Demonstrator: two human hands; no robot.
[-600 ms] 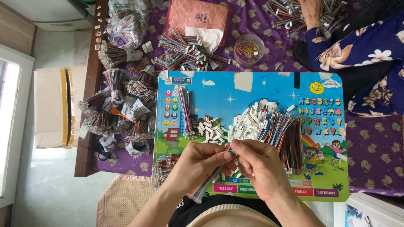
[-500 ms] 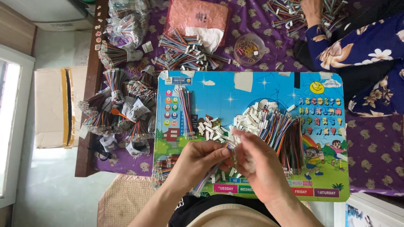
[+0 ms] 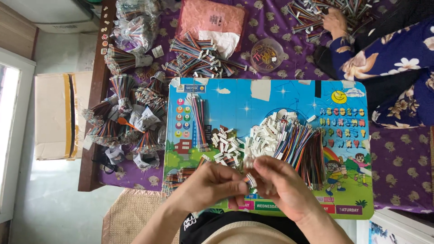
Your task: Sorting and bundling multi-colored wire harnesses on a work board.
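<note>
Your left hand (image 3: 212, 183) and right hand (image 3: 282, 187) pinch one wire connector (image 3: 251, 180) together, fingers closed, steadying it; loose connectors (image 3: 228, 147) wait at twelve o'clock.

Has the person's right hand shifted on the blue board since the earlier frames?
Yes, slightly. The right hand now sits lower, nearer the weekday strip along the bottom edge of the blue board, its fingers meeting the left hand over a small white connector.

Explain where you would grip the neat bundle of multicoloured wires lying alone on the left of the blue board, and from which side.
Grip the wire bundle mid-length, pinching across its narrow width from above. It lies flat and straight, running up-down, with bare board either side for fingers.
</note>
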